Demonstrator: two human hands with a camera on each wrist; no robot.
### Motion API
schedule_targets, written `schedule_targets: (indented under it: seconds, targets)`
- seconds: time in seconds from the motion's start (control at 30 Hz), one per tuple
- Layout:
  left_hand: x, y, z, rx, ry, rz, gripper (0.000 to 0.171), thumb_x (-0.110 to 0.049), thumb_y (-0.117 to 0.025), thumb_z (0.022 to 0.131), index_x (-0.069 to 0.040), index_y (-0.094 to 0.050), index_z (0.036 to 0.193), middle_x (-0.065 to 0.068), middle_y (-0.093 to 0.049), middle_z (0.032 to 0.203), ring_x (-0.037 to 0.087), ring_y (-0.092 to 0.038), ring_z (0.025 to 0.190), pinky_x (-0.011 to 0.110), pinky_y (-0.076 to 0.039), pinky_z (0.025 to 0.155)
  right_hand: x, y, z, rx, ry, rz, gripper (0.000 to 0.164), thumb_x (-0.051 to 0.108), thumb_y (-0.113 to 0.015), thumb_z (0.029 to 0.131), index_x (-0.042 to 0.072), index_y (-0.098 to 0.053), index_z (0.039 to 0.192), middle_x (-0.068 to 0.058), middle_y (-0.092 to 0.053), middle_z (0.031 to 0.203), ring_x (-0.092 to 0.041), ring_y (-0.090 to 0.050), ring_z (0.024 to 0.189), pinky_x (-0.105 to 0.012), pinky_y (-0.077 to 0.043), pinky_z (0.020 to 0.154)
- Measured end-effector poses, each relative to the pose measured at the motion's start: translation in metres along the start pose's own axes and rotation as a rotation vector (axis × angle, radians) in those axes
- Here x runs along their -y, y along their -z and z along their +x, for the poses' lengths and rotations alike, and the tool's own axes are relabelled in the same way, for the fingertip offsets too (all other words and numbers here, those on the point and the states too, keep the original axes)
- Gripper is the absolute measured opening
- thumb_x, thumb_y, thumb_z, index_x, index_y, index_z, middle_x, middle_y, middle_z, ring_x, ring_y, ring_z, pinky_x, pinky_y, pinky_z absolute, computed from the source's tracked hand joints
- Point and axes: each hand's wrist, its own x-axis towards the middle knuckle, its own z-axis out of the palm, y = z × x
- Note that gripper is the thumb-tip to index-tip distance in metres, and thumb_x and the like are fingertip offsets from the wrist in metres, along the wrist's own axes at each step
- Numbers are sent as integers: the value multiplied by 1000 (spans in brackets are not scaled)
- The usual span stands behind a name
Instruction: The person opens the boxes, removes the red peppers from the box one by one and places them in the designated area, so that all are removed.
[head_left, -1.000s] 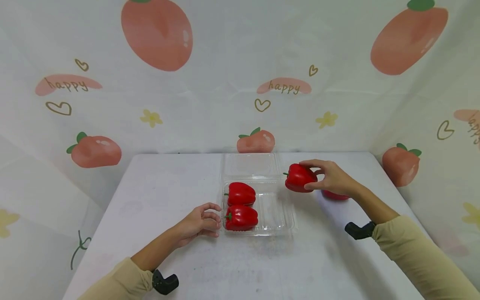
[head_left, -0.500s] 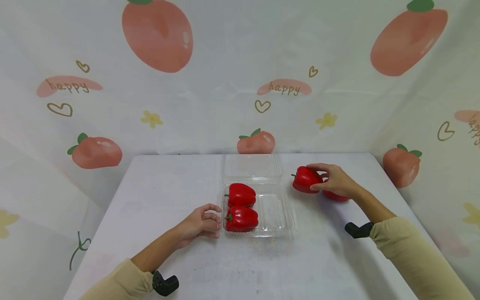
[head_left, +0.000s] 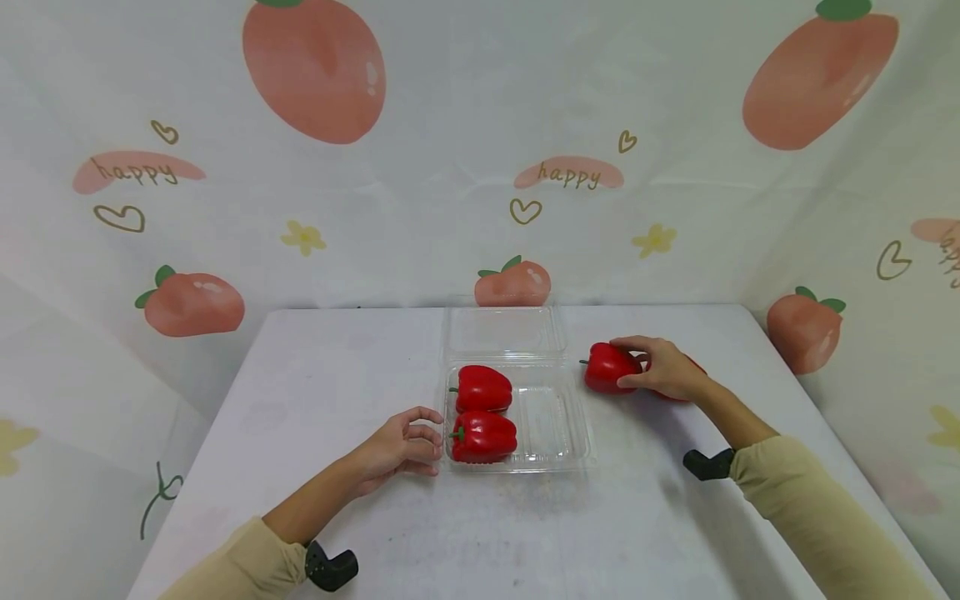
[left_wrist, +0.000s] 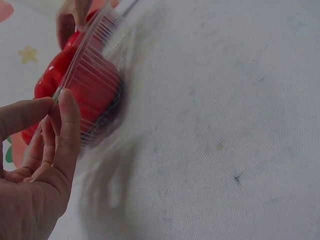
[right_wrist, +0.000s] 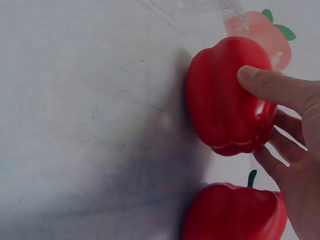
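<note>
A red bell pepper [head_left: 606, 368] is gripped by my right hand [head_left: 663, 368], thumb on its near side; in the right wrist view that held pepper [right_wrist: 225, 95] is beside or on the table. Partly behind the hand lies another red bell pepper [right_wrist: 232, 215] with a green stem. Two more, a far pepper [head_left: 483, 388] and a near pepper [head_left: 483, 437], lie in the left half of an open clear plastic box [head_left: 551, 457]. My left hand [head_left: 401, 446] is at the box's left edge; in the left wrist view its thumb and finger pinch the rim [left_wrist: 75, 62].
The box's clear lid [head_left: 501, 332] lies folded back toward the far table edge. Behind the white table [head_left: 337, 358] hangs a printed cloth [head_left: 420, 192]. A dark wrist mount [head_left: 332, 567] sits on each forearm.
My right hand has carried its pepper a little right from the box's edge, then lowered it toward the table beside the other pepper. The left hand has stayed in place.
</note>
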Motion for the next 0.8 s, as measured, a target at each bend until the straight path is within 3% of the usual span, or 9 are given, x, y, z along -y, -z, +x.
schedule_targets:
  seconds: [0.5,0.67,0.8]
  targets:
    - [0,0,0,4,-2,-5,51,-2,-66,89,-1,-39,132,10,-62,99,22,-66,85,39,-60,81,-2,2,1,18,-8,5,70,10,-78,83,-9,-45,142,-29,-50,141,-51,-48,127,-61,-47,98]
    - [0,1,1,4,-2,-6,51,-2,-66,89,-1,-39,132,10,-63,99,23,-65,85,40,-60,81,12,2,3,5,-12,10,74,18,-80,83,-1,-45,145,-26,-46,146,-48,-41,134,-62,-44,100]
    - [2,1,1,-1,0,-4,50,-2,-66,89,-1,-40,132,11,-63,99,23,-66,86,40,-60,81,27,-4,6,9,12,8,75,23,-80,82,7,-45,147,-19,-49,145,-39,-45,129,-57,-51,95]
